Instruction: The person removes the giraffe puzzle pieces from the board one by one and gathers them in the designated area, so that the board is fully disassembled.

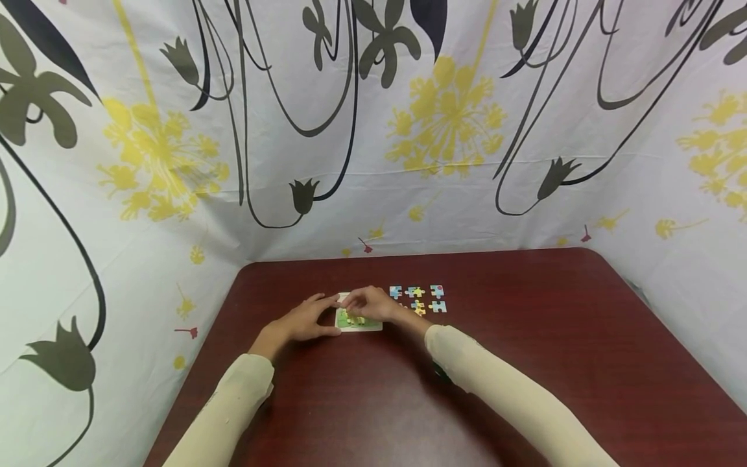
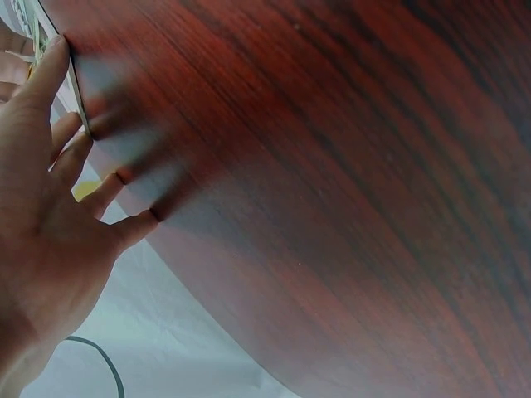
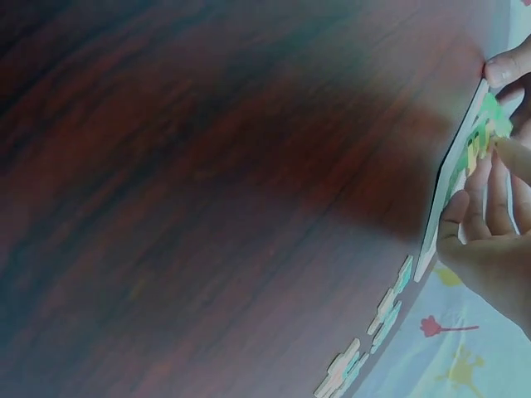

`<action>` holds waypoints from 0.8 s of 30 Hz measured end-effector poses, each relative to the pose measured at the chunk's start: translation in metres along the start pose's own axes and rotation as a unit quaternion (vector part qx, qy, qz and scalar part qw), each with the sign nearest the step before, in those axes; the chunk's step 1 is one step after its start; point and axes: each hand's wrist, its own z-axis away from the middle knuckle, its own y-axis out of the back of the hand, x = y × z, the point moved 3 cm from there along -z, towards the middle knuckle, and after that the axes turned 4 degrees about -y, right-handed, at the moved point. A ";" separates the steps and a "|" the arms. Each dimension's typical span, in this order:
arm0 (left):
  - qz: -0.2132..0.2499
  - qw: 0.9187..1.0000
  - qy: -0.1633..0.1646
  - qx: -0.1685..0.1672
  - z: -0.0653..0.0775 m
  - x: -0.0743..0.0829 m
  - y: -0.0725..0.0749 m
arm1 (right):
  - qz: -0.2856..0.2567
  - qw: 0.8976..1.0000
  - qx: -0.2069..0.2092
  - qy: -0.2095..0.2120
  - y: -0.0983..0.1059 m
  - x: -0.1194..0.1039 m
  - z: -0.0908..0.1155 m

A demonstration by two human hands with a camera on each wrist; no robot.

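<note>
A small puzzle board (image 1: 360, 328) with a white border and a green and yellow picture lies flat towards the far side of the table. My left hand (image 1: 300, 320) spans its left side, fingers spread, with thumb and fingertips touching the edge. Over the board, my right hand (image 1: 373, 303) bends its fingers downward. The right wrist view shows a green and yellow puzzle piece (image 3: 495, 116) standing up from the board, pinched at the right fingertips. Part of the picture is hidden beneath the right hand.
Several loose jigsaw pieces (image 1: 438, 291) in blue, yellow and white lie right of the board. A small dark green object (image 1: 441, 371) is partly covered by the right forearm. The dark red wooden table (image 1: 350, 402) meets a patterned cloth (image 1: 373, 149) behind and at the sides.
</note>
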 end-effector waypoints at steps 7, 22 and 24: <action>-0.001 1.000 -0.007 0.000 0.000 0.001 0.000 | 0.001 1.000 0.028 0.004 0.000 0.002 0.000; -0.007 1.000 -0.004 -0.001 -0.002 -0.002 -0.002 | -0.027 0.997 0.067 0.013 0.005 0.004 0.001; -0.010 1.000 -0.005 -0.003 -0.002 -0.003 -0.003 | -0.020 0.997 0.071 0.012 0.007 0.005 0.002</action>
